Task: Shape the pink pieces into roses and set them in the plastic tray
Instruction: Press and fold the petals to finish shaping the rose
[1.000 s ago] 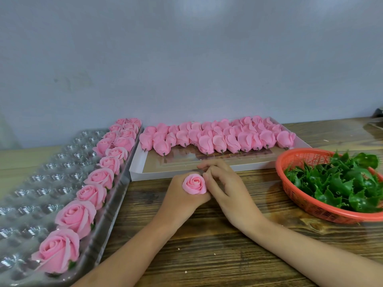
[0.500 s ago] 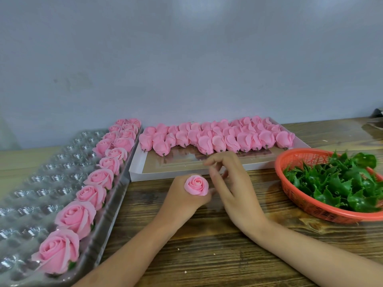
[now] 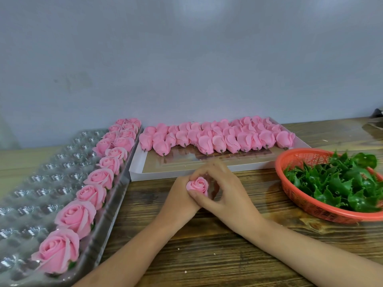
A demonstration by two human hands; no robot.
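On the wooden desk (image 3: 207, 255), before a grey wall (image 3: 186, 59), the left hand (image 3: 178, 201) grips a rose (image 3: 198, 185) by its base; the right hand (image 3: 226, 195) pinches, seemingly, its outer petals. Best to ease each petal outward lightly, then seat it in the plastic tray (image 3: 31, 179) alongside.

A plain, pale grey-blue wall (image 3: 186, 59) fills the upper half of the frame, matte and unbroken except for a faint smudge at the left and a soft bright patch of light near the top centre. Below it a tabletop (image 3: 207, 255) of dark brown wood with strong streaky grain spans the lower half, looking paler and yellowish at the far left. At the right edge, against the wall, sits a small dark object (image 3: 376, 116), too cropped to identify.
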